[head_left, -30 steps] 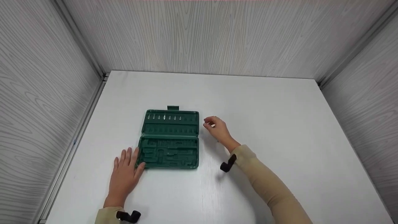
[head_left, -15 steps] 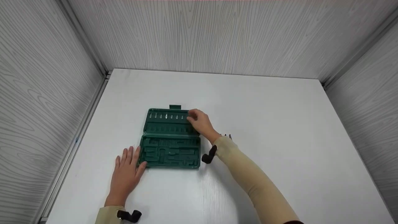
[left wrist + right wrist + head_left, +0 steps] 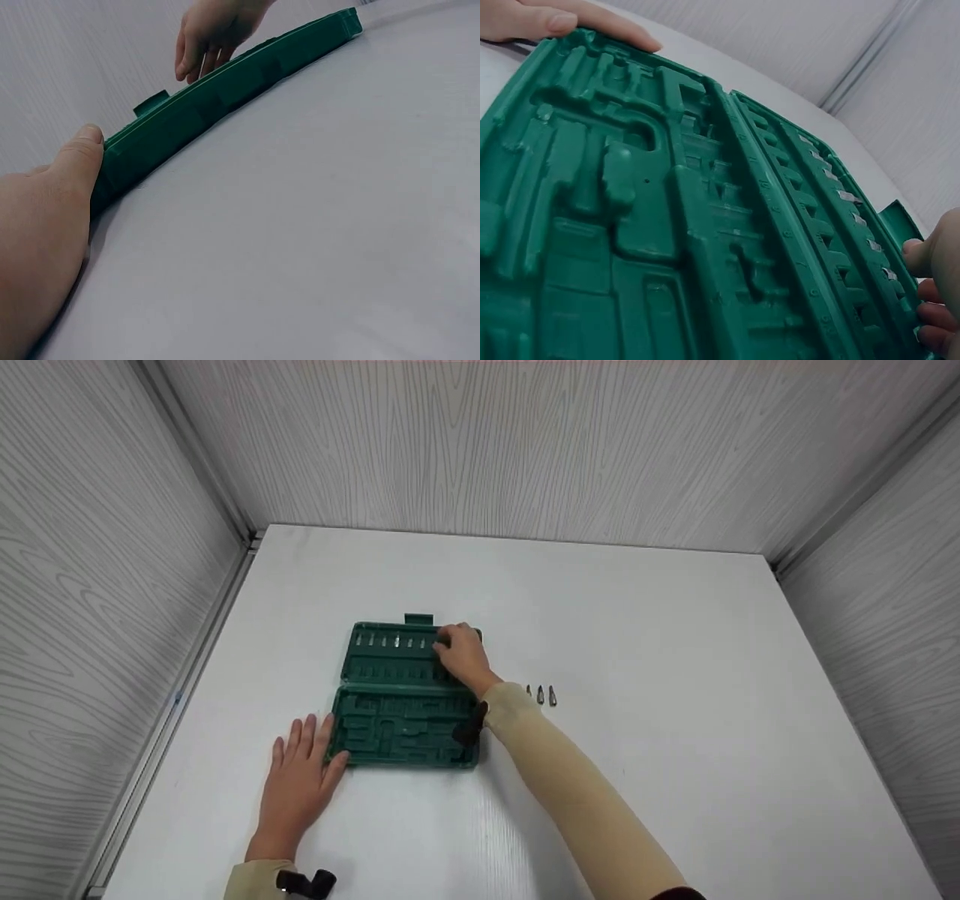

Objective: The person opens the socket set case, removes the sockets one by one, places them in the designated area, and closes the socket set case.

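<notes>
A green plastic bit case (image 3: 409,688) lies unfolded on the table. Its upper half has a row of small metal screwdriver bits (image 3: 847,196); the lower half shows vacant moulded recesses. My left hand (image 3: 294,787) lies with straight fingers along the case's left edge, the thumb at its near corner. Over the right end of the bit row is my right hand (image 3: 461,655), its fingers loosely bent. In the right wrist view its thumb (image 3: 916,253) is close to the last bit in the row, and no bit shows between thumb and fingers.
Several loose bits (image 3: 540,695) stand in a short row on the white table (image 3: 675,660), right of the case and beside my right sleeve (image 3: 570,780). The case's latch tab (image 3: 418,619) sticks out at the back. Pale wood-grain panels (image 3: 480,450) enclose the table.
My right hand has moved left from beside the case to over the bit row, shifting slightly further left lately. The loose bits have come into view. My left hand stays put.
</notes>
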`<state>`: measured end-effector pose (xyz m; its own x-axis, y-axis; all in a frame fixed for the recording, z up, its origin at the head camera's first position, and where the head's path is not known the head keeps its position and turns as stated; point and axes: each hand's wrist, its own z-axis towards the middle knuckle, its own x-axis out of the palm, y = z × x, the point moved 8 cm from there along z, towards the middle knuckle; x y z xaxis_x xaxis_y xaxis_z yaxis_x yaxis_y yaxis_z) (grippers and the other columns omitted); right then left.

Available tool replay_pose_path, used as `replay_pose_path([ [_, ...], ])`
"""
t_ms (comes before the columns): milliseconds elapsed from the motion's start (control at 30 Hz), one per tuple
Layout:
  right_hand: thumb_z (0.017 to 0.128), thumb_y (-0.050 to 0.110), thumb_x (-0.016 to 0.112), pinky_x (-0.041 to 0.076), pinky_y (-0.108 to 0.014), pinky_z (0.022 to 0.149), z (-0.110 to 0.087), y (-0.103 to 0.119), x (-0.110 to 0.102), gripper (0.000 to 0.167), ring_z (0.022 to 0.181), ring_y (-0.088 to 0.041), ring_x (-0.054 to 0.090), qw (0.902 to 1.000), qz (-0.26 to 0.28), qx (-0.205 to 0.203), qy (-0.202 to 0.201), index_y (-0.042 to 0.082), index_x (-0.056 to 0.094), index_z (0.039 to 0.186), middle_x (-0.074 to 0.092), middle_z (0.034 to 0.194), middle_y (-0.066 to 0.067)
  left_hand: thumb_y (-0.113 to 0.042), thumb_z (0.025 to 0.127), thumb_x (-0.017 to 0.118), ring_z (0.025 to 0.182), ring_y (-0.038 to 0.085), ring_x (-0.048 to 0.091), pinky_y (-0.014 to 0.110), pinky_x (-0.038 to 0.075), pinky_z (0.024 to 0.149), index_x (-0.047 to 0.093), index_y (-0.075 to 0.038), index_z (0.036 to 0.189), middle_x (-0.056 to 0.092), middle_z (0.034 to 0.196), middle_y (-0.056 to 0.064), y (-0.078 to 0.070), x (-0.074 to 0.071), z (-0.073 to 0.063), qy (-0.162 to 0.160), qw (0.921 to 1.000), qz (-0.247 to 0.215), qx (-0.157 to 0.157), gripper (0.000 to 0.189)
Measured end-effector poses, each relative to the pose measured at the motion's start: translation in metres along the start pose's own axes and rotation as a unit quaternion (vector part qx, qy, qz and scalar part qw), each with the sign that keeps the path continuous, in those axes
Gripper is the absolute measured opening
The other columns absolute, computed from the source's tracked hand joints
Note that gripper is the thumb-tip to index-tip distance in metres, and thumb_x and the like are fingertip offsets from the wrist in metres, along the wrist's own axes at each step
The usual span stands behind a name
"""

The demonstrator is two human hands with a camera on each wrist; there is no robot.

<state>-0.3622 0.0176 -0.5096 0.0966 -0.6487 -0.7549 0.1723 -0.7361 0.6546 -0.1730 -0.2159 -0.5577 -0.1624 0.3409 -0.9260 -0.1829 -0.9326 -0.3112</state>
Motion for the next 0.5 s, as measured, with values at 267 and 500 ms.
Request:
replay_pose_path([
  [267, 0.093, 0.025, 0.057, 0.044, -0.036, 0.089, 0.0049, 0.0013, 0.0088, 0.030, 0.103, -0.020, 0.052, 0.9969, -0.074, 0.026, 0.002, 0.005, 0.066, 0.113, 0.060, 0.109, -0.009, -0.050, 0.096, 0.039, 0.138, 0.037, 0.014, 0.053, 0.006, 0.110, 0.018, -0.016, 0.150, 0.023, 0.150, 0.020, -0.0002, -0.0018, -0.0024, -0.002, 1.0000, -0.001, 0.001, 0.067],
  [500, 0.092, 0.031, 0.059, 0.042, -0.038, 0.090, 0.0076, -0.0024, 0.0077, 0.035, 0.104, -0.023, 0.050, 0.9923, -0.114, 0.047, -0.004, 0.005, 0.066, 0.113, 0.057, 0.109, -0.011, -0.051, 0.096, 0.037, 0.139, 0.036, 0.012, 0.051, 0.004, 0.110, 0.017, -0.017, 0.150, 0.021, 0.151, 0.019, -0.0012, 0.0041, 0.0010, 0.006, 1.0000, -0.003, -0.004, 0.067],
])
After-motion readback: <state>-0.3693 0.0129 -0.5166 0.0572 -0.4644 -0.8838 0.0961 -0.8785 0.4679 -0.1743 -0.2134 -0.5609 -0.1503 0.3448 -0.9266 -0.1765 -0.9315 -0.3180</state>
